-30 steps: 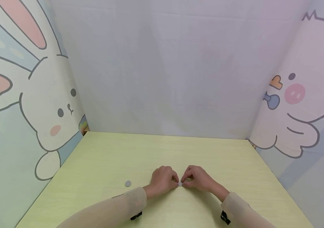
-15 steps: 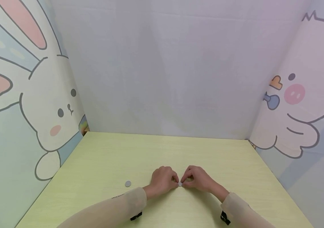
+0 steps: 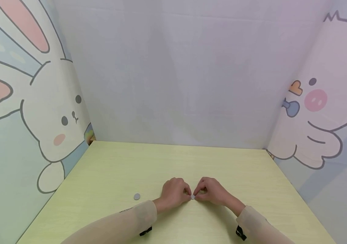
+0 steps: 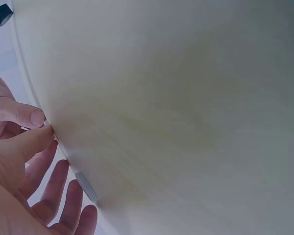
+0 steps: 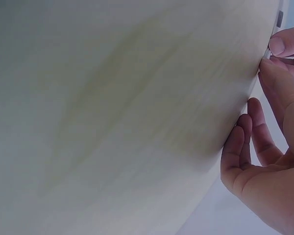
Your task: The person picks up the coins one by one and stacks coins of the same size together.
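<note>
A small round grey disc (image 3: 193, 197) lies at the middle of the yellow-green table (image 3: 176, 166), between the fingertips of both hands. My left hand (image 3: 175, 192) pinches its left edge with thumb and forefinger. From the other side, my right hand (image 3: 212, 190) pinches the right edge in the same way. In the right wrist view only a sliver of that disc (image 5: 266, 53) shows between the fingertips. A second grey disc (image 3: 137, 196) lies flat to the left of my left hand, untouched; the left wrist view shows this other disc (image 4: 86, 186) edge-on beyond the fingers.
A pale cloth wall (image 3: 176, 74) rises behind the table's far edge. Side panels carry a printed rabbit (image 3: 51, 118) on the left and a printed chick (image 3: 329, 95) on the right. Both sleeves (image 3: 130, 217) cross the table's front part.
</note>
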Motion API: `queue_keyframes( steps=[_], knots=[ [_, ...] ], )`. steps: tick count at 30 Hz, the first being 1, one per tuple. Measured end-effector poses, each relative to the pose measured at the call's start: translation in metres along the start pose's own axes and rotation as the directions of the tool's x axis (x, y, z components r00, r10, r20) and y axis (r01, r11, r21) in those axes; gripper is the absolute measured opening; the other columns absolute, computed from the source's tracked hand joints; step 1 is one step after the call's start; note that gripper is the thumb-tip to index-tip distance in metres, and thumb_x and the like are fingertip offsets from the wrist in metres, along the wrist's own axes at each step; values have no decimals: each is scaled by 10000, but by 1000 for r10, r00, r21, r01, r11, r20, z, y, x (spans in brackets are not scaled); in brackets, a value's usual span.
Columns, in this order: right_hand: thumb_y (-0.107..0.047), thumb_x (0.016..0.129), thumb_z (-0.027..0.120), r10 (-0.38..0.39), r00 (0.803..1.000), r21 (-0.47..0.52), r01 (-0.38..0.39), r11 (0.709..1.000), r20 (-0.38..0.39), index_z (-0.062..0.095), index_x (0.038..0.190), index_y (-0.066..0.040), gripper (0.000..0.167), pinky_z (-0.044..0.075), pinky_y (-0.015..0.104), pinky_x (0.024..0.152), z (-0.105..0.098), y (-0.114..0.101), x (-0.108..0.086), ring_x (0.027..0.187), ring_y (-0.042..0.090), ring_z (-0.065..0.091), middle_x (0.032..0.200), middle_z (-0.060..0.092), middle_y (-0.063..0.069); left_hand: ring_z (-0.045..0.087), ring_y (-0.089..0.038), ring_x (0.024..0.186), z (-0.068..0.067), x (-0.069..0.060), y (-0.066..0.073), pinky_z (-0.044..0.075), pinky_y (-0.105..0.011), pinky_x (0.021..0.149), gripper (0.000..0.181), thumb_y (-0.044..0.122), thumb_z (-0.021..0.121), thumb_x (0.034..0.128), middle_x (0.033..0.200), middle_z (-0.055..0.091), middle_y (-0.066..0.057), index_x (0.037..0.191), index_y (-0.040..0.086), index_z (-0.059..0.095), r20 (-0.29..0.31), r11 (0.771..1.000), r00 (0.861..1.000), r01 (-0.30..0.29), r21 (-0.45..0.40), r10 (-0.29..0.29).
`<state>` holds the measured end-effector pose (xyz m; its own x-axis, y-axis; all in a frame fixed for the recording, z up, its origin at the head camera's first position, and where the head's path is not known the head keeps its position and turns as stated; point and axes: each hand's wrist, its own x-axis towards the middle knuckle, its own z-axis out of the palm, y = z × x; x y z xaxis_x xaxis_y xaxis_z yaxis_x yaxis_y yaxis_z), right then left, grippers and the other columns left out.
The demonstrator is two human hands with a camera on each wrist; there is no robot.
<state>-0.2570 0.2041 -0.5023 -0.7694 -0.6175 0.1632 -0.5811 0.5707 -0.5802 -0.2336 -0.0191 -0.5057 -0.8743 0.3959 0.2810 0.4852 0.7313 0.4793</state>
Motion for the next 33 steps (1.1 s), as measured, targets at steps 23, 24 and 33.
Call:
queue_keyframes(
  steps=[23, 24, 33],
  knots=[
    [-146, 889, 877, 15, 1000, 6, -15, 1000, 9, 849, 878, -225, 84, 484, 242, 730, -3, -2, -1, 848, 158, 615, 912, 686, -71, 574, -23, 737, -6, -2, 5, 450, -239, 639, 91, 218, 914, 835, 778, 726, 157, 786, 226, 837, 24, 1000, 1000, -2, -18, 2],
    [-148, 890, 877, 14, 1000, 4, -14, 1000, 9, 849, 880, -224, 82, 491, 250, 733, -2, -2, -1, 850, 156, 615, 912, 686, -72, 572, -23, 736, -6, -2, 5, 450, -240, 639, 93, 215, 915, 834, 778, 725, 155, 784, 224, 836, 26, 1000, 1000, 1, -19, 0],
    [-166, 900, 871, 22, 1000, -6, -22, 1000, 17, 845, 923, -207, 54, 476, 235, 732, -4, -3, -2, 834, 141, 596, 916, 685, -81, 576, -17, 757, -9, -1, 3, 452, -229, 654, 85, 219, 911, 836, 812, 731, 150, 802, 228, 834, 44, 1000, 999, -14, -12, 15]
  ],
)
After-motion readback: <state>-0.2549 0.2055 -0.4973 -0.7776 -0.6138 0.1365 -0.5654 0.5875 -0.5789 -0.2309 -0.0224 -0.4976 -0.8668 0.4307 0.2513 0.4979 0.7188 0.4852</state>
